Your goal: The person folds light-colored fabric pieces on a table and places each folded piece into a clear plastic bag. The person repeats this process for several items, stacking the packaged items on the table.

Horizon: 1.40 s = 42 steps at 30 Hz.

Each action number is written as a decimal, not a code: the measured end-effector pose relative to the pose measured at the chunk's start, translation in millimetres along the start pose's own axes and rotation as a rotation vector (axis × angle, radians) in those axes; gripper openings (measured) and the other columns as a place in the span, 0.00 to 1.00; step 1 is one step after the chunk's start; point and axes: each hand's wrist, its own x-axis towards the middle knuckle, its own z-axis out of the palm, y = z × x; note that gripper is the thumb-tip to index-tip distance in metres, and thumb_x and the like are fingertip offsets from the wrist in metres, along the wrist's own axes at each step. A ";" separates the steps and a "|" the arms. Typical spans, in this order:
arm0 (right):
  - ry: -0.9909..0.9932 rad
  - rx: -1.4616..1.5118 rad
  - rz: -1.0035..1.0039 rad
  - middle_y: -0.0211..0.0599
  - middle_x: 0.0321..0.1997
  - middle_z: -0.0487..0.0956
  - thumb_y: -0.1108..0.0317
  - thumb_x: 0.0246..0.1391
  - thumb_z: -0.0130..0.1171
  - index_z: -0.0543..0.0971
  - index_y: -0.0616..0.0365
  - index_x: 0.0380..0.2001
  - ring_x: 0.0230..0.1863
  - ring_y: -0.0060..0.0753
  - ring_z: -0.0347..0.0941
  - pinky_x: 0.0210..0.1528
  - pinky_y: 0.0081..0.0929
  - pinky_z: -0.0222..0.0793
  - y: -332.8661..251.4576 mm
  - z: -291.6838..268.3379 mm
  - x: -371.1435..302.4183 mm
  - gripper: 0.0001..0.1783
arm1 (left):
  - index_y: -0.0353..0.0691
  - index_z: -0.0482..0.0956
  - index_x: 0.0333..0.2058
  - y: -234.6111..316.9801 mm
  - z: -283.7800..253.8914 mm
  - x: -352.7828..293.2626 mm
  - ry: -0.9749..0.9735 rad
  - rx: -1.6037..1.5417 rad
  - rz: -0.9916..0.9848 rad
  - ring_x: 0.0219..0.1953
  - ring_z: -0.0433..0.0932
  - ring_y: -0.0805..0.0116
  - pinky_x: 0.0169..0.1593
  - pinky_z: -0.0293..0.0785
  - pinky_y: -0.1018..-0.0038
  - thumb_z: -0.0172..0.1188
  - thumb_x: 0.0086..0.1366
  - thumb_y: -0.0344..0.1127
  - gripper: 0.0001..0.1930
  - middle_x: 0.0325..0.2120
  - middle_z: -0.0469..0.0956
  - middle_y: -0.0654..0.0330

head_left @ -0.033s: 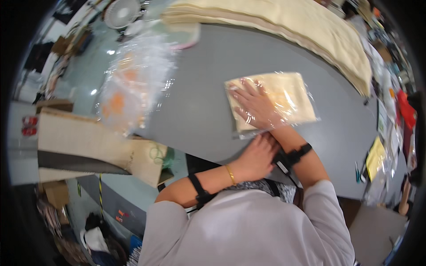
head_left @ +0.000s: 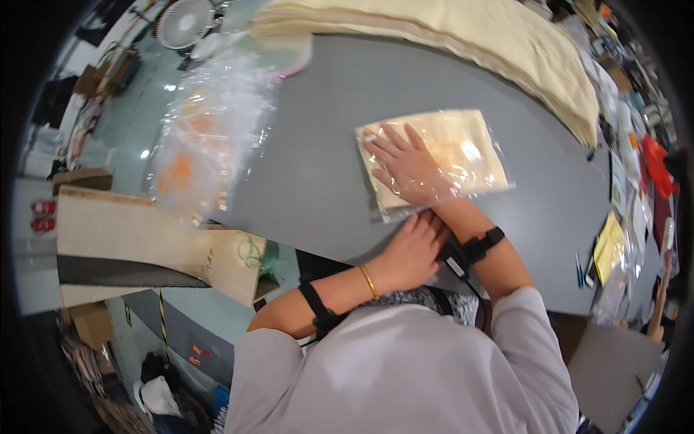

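Observation:
A folded cream cloth in a clear plastic bag (head_left: pixel 463 155) lies flat on the grey table (head_left: pixel 318 181). My right hand (head_left: pixel 405 165) is spread flat on the cloth. Plastic film glints over the fingers, so the hand seems to be slid inside the bag. My left hand (head_left: pixel 412 249) rests at the bag's near edge with its fingers curled on the plastic, close to my right wrist. A black strap circles each forearm, and a gold bangle sits on the left wrist.
A long stack of cream cloth (head_left: pixel 506 43) runs along the table's far edge. A heap of clear bags with orange prints (head_left: pixel 202 137) lies at the left. A cardboard box (head_left: pixel 144 246) stands beside the table. A yellow pad (head_left: pixel 611 246) and clutter lie at the right edge.

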 end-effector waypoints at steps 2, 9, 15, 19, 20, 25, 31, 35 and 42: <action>-0.092 0.000 0.091 0.35 0.77 0.64 0.47 0.69 0.50 0.68 0.51 0.71 0.80 0.43 0.51 0.80 0.55 0.40 -8.4 -18.4 -19.9 0.33 | 0.28 0.65 0.67 0.2 -1.5 -5.8 0.055 -0.066 0.020 0.72 0.53 0.39 0.76 0.42 0.47 0.58 0.68 0.51 0.38 0.67 0.62 0.39; -0.150 0.019 0.114 0.35 0.79 0.61 0.46 0.69 0.50 0.67 0.46 0.72 0.81 0.41 0.49 0.81 0.52 0.40 -4.0 -40.5 -42.9 0.33 | 0.29 0.69 0.62 -5.1 -5.2 -1.6 0.071 -0.112 0.033 0.70 0.56 0.40 0.74 0.47 0.48 0.62 0.67 0.47 0.33 0.64 0.64 0.40; -0.237 -0.035 0.257 0.41 0.81 0.57 0.49 0.69 0.49 0.62 0.55 0.73 0.82 0.42 0.46 0.82 0.50 0.35 11.9 -42.9 -74.5 0.36 | 0.32 0.81 0.45 -29.7 -63.0 -11.3 0.158 -0.427 0.241 0.50 0.80 0.49 0.54 0.78 0.60 0.66 0.63 0.33 0.14 0.44 0.82 0.53; -0.111 0.026 0.187 0.41 0.80 0.57 0.44 0.67 0.51 0.62 0.57 0.73 0.82 0.43 0.47 0.82 0.51 0.36 14.8 -46.2 -88.0 0.40 | 0.34 0.76 0.57 -94.0 -76.0 34.6 0.244 -0.183 0.135 0.63 0.72 0.47 0.66 0.69 0.57 0.65 0.65 0.38 0.24 0.57 0.76 0.49; -0.134 0.012 0.253 0.42 0.80 0.57 0.43 0.66 0.52 0.62 0.57 0.73 0.82 0.43 0.47 0.82 0.52 0.36 14.9 -48.3 -90.3 0.40 | 0.35 0.72 0.63 -107.6 -73.0 48.8 0.326 -0.091 0.179 0.70 0.65 0.46 0.72 0.62 0.56 0.64 0.67 0.42 0.29 0.65 0.70 0.46; -0.075 -0.135 0.521 0.48 0.80 0.57 0.35 0.59 0.57 0.64 0.51 0.73 0.81 0.55 0.48 0.79 0.63 0.35 23.8 -57.2 -106.7 0.46 | 0.37 0.60 0.72 -137.3 -54.8 66.3 0.086 -0.028 0.200 0.78 0.45 0.44 0.78 0.44 0.53 0.58 0.70 0.53 0.39 0.75 0.51 0.43; -0.031 -0.225 0.411 0.51 0.80 0.54 0.32 0.58 0.57 0.63 0.49 0.74 0.81 0.60 0.45 0.78 0.66 0.39 53.9 -42.0 -110.8 0.49 | 0.40 0.60 0.72 -119.0 -46.2 67.8 0.042 0.069 0.262 0.78 0.45 0.43 0.77 0.41 0.46 0.59 0.68 0.59 0.42 0.75 0.50 0.41; -0.126 -0.097 0.547 0.50 0.79 0.57 0.40 0.61 0.61 0.62 0.57 0.73 0.79 0.56 0.50 0.79 0.45 0.47 60.5 -80.8 -135.6 0.46 | 0.44 0.60 0.73 -112.1 -37.7 67.4 0.040 0.082 0.259 0.78 0.44 0.42 0.76 0.37 0.43 0.58 0.64 0.68 0.48 0.75 0.50 0.40; 0.096 -0.257 0.447 0.50 0.76 0.63 0.45 0.67 0.55 0.66 0.57 0.70 0.78 0.50 0.55 0.78 0.46 0.50 63.7 -85.7 -134.3 0.37 | 0.44 0.61 0.73 -107.1 -43.7 65.7 0.047 0.146 0.261 0.77 0.46 0.42 0.77 0.39 0.44 0.60 0.61 0.69 0.49 0.74 0.51 0.39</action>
